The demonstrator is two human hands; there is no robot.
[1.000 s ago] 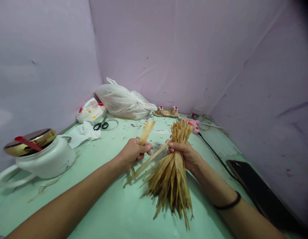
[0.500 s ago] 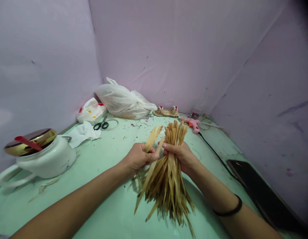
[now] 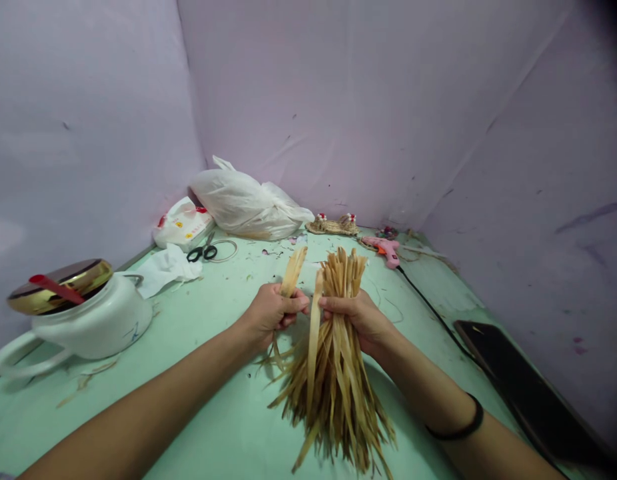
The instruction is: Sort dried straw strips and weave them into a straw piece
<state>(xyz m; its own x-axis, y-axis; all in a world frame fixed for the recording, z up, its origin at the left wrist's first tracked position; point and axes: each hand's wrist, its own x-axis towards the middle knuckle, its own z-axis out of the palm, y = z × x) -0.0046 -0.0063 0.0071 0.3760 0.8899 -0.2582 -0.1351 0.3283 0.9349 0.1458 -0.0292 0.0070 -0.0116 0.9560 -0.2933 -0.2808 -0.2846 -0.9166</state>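
Bundle of dry strips squeezed in right hand, between the worktop's middle and near edge. Loose strips pinched in left hand, close by. Looks like sorting and holding; calls for a tight squeeze, so nothing slips.

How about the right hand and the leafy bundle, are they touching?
Touching. The head view shows the right hand gripping the leafy bundle at its narrow part, its thumb lying across the front.
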